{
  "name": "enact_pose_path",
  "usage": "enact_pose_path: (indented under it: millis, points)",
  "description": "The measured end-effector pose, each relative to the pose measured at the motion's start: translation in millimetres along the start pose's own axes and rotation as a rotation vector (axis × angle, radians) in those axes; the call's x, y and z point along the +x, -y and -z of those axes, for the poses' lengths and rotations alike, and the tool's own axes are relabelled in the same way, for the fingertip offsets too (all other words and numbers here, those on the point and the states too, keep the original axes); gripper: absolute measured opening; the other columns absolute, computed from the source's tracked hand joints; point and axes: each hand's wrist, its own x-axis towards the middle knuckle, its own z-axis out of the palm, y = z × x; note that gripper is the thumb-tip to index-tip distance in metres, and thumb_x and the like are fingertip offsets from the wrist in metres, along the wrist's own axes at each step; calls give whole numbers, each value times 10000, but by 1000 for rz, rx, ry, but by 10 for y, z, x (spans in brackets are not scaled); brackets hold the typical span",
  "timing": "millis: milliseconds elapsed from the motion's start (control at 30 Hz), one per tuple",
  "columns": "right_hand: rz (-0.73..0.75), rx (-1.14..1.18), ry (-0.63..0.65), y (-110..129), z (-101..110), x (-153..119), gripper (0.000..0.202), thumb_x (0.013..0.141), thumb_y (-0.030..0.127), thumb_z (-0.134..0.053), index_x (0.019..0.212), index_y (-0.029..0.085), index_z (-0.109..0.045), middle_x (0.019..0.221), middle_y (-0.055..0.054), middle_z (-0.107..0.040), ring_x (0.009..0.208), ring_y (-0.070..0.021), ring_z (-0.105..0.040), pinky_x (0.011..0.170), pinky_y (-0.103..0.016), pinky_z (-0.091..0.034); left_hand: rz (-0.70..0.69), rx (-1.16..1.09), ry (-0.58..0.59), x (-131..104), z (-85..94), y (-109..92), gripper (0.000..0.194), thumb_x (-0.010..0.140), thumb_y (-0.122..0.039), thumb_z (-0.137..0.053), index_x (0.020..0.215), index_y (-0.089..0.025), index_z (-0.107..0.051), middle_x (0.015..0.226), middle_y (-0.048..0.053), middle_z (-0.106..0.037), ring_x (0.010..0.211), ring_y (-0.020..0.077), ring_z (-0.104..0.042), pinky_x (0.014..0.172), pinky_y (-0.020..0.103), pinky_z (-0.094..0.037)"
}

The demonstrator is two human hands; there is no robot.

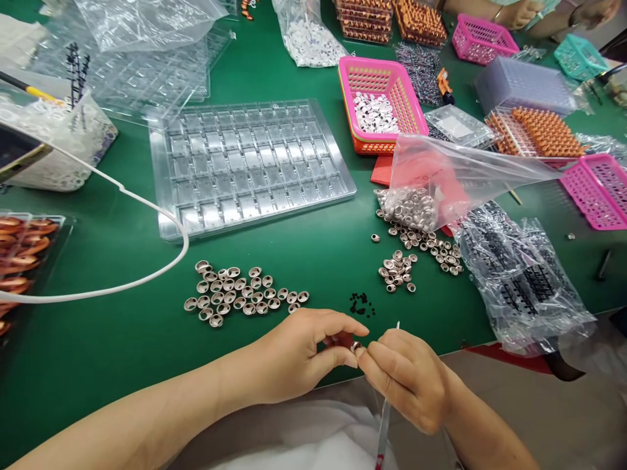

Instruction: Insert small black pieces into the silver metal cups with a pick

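At the table's near edge my left hand (308,352) holds a small silver ring-shaped part (356,346) at its fingertips. My right hand (409,375) is closed around a thin tweezer-like tool (385,424), its pale tip sticking up above the fingers and its other end pointing down. The right fingertips touch the same silver part. Just beyond the hands lie small black pieces (361,305). A group of silver ring parts (240,290) is spread to the left, and a smaller pile of silver parts (398,271) sits to the right.
A clear compartment tray (255,163) lies beyond the hands. Behind on the right are a pink basket (345,98) of white pieces, an open bag of silver parts (411,205) and bagged black parts (524,281). A white cable (166,267) curves in from the left. Another person's hands show top right.
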Motion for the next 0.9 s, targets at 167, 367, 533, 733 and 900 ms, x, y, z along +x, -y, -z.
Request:
enact_pose_path:
  millis: [167,367,533,733,900]
  points:
    - [15,-18,13,12,-19,-7,386,908,70,-348,1129,14,-661,933,-171,-659,695,-199,-485,500,-337,-393,-42,79,32,0,41,21,135,921,-127,-674,1023,-163,-755,851,45,-770,746,146,-711,699,212,-555]
    - [-8,-15,9,49,-13,-9,367,911,53,-343,1085,-27,-656,939,-173,-641,692,-194,-476,498,-340,-370,-93,97,10,3,18,44,121,936,-137,-657,1004,-157,-755,835,49,-776,731,143,-712,693,204,-556]
    - [-20,-34,33,74,13,-34,370,889,67,-395,1156,-14,-638,963,-168,-647,693,-197,-494,500,-338,-386,-111,104,6,-3,-5,33,132,950,-150,-633,1021,-167,-743,848,55,-775,740,147,-713,685,207,-558]
    - [-46,9,33,91,32,-40,416,937,83,-331,1220,-1,-624,944,-160,-680,655,-182,-489,496,-334,-367,-140,99,-15,-16,-34,35,118,938,-126,-645,1008,-151,-737,834,57,-765,724,144,-709,684,199,-552]
    - [-51,39,28,105,50,-10,399,959,71,-329,1210,-24,-624,954,-166,-691,663,-176,-524,516,-334,-387,-171,91,-34,-26,-44,15,126,936,-104,-635,1012,-126,-733,819,69,-760,726,149,-708,690,203,-555]
